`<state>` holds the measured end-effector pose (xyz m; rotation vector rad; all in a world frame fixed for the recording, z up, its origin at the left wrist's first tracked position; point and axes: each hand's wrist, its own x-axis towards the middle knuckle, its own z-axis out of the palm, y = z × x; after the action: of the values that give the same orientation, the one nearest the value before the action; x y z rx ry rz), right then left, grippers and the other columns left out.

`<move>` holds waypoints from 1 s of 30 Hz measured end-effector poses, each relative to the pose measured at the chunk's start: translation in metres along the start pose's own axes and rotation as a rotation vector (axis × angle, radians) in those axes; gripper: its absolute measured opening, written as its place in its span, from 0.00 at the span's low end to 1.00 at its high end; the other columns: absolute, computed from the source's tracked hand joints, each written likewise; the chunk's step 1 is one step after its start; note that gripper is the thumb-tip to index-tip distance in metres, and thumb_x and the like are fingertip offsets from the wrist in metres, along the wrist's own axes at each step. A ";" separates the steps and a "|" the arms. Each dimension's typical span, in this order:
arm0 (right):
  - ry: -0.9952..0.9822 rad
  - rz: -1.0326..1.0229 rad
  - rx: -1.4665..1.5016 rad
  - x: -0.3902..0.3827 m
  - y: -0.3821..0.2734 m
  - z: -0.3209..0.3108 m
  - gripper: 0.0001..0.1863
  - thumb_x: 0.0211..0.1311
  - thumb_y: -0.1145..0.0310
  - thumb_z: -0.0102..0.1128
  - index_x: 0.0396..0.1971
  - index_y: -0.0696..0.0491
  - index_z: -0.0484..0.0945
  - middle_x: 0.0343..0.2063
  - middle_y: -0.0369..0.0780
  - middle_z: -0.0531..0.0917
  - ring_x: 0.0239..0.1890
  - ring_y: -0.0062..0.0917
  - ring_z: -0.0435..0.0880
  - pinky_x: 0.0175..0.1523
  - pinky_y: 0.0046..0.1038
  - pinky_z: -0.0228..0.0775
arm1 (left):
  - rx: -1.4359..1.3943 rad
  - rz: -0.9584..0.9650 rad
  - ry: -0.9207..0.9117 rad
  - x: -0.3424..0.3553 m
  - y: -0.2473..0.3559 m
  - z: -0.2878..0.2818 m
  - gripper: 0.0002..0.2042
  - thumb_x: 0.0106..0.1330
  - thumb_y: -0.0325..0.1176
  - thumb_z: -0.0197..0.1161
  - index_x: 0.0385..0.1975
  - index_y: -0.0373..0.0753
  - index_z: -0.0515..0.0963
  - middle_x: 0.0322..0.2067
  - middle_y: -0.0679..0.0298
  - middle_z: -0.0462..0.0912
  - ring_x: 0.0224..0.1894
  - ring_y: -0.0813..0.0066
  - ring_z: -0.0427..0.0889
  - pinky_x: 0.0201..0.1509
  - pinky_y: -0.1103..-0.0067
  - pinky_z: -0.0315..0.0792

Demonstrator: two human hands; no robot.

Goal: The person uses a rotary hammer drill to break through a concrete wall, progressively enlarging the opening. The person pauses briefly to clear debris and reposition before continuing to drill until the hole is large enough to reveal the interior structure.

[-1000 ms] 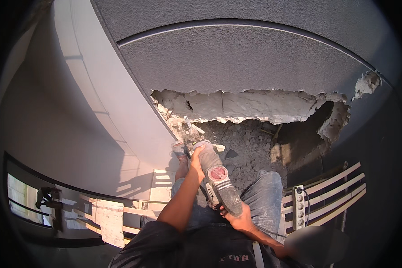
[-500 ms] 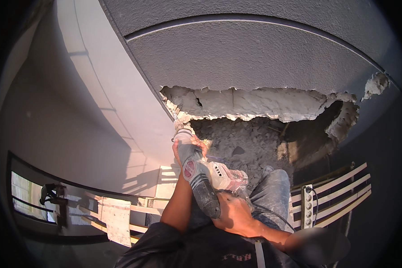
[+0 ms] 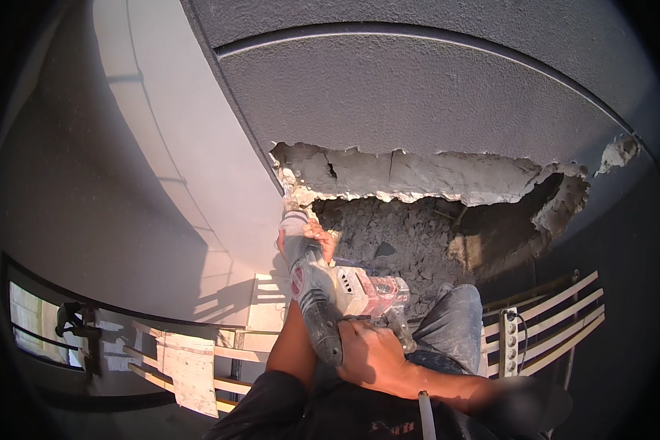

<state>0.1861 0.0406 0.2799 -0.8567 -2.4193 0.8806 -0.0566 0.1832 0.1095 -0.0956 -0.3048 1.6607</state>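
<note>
A dusty grey, white and red rotary hammer (image 3: 350, 288) points away from me, its front end against the broken wall corner. My left hand (image 3: 320, 240) is wrapped around its front barrel from the left and below, the fingers curling up on the right side. At the back, my right hand (image 3: 375, 358) is closed on the grey rear handle. Ahead of the tool, pale crumbling masonry (image 3: 289, 183) shows at the left end of a ragged hole. The bit's tip cannot be made out in the rubble colour.
Dark grey textured wall (image 3: 411, 95) surrounds the jagged opening, with a heap of rubble (image 3: 403, 242) below it. A smooth pale wall (image 3: 191, 176) stands on the left. Lower right, a white power strip (image 3: 509, 341) lies on wooden slats (image 3: 557, 330). A board (image 3: 187, 370) rests on slats at lower left.
The rear of the hammer and my right hand have shifted slightly left in the view. The wall has moved slightly right in the picture. Both hands keep their hold.
</note>
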 end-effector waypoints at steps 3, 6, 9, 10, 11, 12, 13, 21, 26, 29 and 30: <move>-0.095 0.196 -0.076 0.035 0.009 0.015 0.27 0.44 0.65 0.74 0.43 0.63 0.76 0.39 0.55 0.85 0.41 0.52 0.87 0.46 0.44 0.81 | 0.074 0.005 0.053 0.017 0.007 0.000 0.34 0.61 0.57 0.68 0.47 0.27 0.71 0.35 0.59 0.81 0.36 0.68 0.83 0.48 0.72 0.76; -0.089 0.164 -0.039 0.049 0.003 0.029 0.25 0.49 0.64 0.72 0.43 0.64 0.76 0.38 0.57 0.85 0.41 0.53 0.87 0.47 0.47 0.80 | 0.163 0.047 0.002 0.021 0.046 -0.015 0.33 0.63 0.59 0.64 0.46 0.28 0.72 0.35 0.58 0.81 0.36 0.68 0.84 0.47 0.72 0.77; 0.015 0.166 0.000 0.050 0.009 0.045 0.21 0.50 0.67 0.67 0.42 0.62 0.75 0.34 0.56 0.86 0.40 0.54 0.87 0.46 0.48 0.79 | 0.206 -0.011 0.150 0.029 0.056 -0.017 0.36 0.64 0.64 0.60 0.46 0.28 0.74 0.37 0.56 0.84 0.39 0.68 0.85 0.47 0.71 0.78; 0.051 0.163 0.023 0.051 0.010 0.051 0.21 0.51 0.67 0.68 0.43 0.62 0.75 0.35 0.57 0.86 0.42 0.54 0.87 0.47 0.48 0.79 | 0.219 -0.031 0.171 0.031 0.052 -0.011 0.35 0.64 0.63 0.60 0.46 0.28 0.74 0.36 0.56 0.84 0.39 0.67 0.85 0.47 0.70 0.78; 0.086 0.159 0.047 0.050 0.012 0.054 0.22 0.51 0.67 0.68 0.44 0.62 0.76 0.35 0.57 0.86 0.43 0.55 0.87 0.48 0.48 0.79 | 0.232 -0.051 0.192 0.031 0.048 -0.005 0.35 0.64 0.63 0.60 0.46 0.28 0.74 0.36 0.56 0.84 0.39 0.65 0.85 0.47 0.69 0.79; 0.082 0.190 0.112 0.048 0.016 0.056 0.23 0.51 0.67 0.68 0.46 0.63 0.76 0.36 0.58 0.86 0.44 0.56 0.86 0.49 0.48 0.79 | 0.248 -0.071 0.207 0.032 0.044 0.004 0.34 0.65 0.62 0.60 0.46 0.29 0.74 0.35 0.55 0.83 0.40 0.64 0.85 0.47 0.68 0.79; 0.077 0.219 0.178 0.043 0.022 0.056 0.24 0.51 0.67 0.69 0.47 0.63 0.76 0.36 0.58 0.86 0.45 0.57 0.86 0.50 0.48 0.79 | 0.331 -0.106 0.193 0.027 0.044 0.004 0.33 0.66 0.61 0.60 0.45 0.29 0.74 0.36 0.55 0.83 0.39 0.63 0.84 0.47 0.67 0.79; 0.132 0.299 0.246 -0.016 0.023 0.008 0.28 0.51 0.67 0.75 0.50 0.65 0.77 0.42 0.62 0.85 0.48 0.59 0.85 0.54 0.48 0.78 | 0.555 -0.091 0.281 -0.007 -0.019 0.021 0.29 0.66 0.58 0.60 0.40 0.31 0.75 0.34 0.54 0.81 0.37 0.58 0.82 0.46 0.65 0.79; 0.035 0.309 0.204 -0.037 0.021 0.007 0.27 0.50 0.66 0.75 0.46 0.68 0.78 0.39 0.62 0.85 0.44 0.58 0.86 0.50 0.47 0.79 | 0.484 -0.097 0.209 -0.031 -0.029 0.013 0.29 0.65 0.58 0.61 0.41 0.31 0.74 0.35 0.54 0.80 0.38 0.60 0.80 0.48 0.67 0.76; 0.006 0.292 0.227 -0.037 0.016 0.001 0.26 0.50 0.67 0.74 0.46 0.67 0.78 0.38 0.61 0.85 0.42 0.58 0.87 0.48 0.47 0.80 | 0.458 -0.092 0.205 -0.032 -0.021 0.008 0.29 0.65 0.58 0.61 0.41 0.31 0.75 0.35 0.54 0.80 0.39 0.59 0.80 0.49 0.66 0.76; 0.016 0.277 0.234 -0.040 0.014 0.002 0.25 0.49 0.68 0.74 0.45 0.67 0.77 0.37 0.60 0.85 0.42 0.57 0.87 0.48 0.47 0.80 | 0.444 -0.126 0.178 -0.032 -0.021 0.010 0.29 0.65 0.59 0.61 0.42 0.31 0.75 0.35 0.54 0.80 0.39 0.59 0.80 0.49 0.66 0.76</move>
<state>0.2193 0.0213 0.2623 -1.1166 -2.1596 1.2254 -0.0354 0.1516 0.1207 0.1077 0.1923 1.5467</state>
